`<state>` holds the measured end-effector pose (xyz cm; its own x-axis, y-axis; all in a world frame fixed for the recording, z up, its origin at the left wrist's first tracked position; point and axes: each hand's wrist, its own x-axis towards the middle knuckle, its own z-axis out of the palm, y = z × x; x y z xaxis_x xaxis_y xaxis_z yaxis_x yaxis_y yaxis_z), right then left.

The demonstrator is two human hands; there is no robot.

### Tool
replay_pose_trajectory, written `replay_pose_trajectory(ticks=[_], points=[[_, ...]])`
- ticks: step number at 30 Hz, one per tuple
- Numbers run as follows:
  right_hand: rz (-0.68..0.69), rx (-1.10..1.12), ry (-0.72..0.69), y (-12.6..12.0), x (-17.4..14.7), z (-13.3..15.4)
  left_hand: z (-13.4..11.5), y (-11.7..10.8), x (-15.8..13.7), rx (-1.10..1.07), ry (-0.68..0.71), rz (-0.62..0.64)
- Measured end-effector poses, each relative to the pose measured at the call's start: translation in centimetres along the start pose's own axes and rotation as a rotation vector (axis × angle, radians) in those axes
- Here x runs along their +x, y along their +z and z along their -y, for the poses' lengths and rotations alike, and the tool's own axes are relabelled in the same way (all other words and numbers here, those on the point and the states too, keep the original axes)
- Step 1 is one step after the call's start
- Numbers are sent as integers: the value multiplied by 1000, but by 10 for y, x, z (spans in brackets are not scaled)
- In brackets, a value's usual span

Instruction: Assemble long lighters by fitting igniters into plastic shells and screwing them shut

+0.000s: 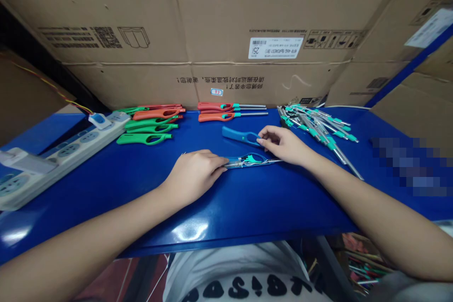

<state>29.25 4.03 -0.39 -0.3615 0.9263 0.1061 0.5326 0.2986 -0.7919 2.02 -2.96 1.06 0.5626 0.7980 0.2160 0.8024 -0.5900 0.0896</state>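
My left hand (196, 174) is closed on the left end of an opened blue lighter body (247, 160) lying on the blue table. Inside that body show a metal part, thin wires and a teal trigger; a thin metal tube leads off to the right. My right hand (283, 144) pinches the looped end of a separate blue handle shell (238, 135), just beyond the opened body. The pinching fingertips are partly hidden behind the hand. Two red-orange lighters (215, 117) with metal tubes and teal triggers lie farther back.
Green and red handle shells (146, 138) are stacked at the left. A power strip (71, 151) lies along the left edge. To the right is a pile of metal tubes with teal parts (318, 125). A large cardboard sheet (212, 14) stands behind the table (148, 217).
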Motion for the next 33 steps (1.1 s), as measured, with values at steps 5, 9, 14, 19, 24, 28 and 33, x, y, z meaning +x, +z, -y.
replay_pose_trajectory(ticks=[5,9,14,19,24,28,33], points=[[0,348,161,-5,2,6,3,1,2,-84,113,-228],[74,401,173,-10,-4,17,8,1,6,-129,168,-325],[198,341,148,-12,-9,25,13,4,7,-225,186,-304],[252,205,66,-14,-9,22,12,7,5,-252,195,-228],[299,13,-117,-17,-12,21,13,9,7,-251,195,-147],[302,-153,-281,-18,-15,20,15,10,8,-225,183,-80],[294,-217,-358,-16,-13,14,17,13,9,-230,173,-47]])
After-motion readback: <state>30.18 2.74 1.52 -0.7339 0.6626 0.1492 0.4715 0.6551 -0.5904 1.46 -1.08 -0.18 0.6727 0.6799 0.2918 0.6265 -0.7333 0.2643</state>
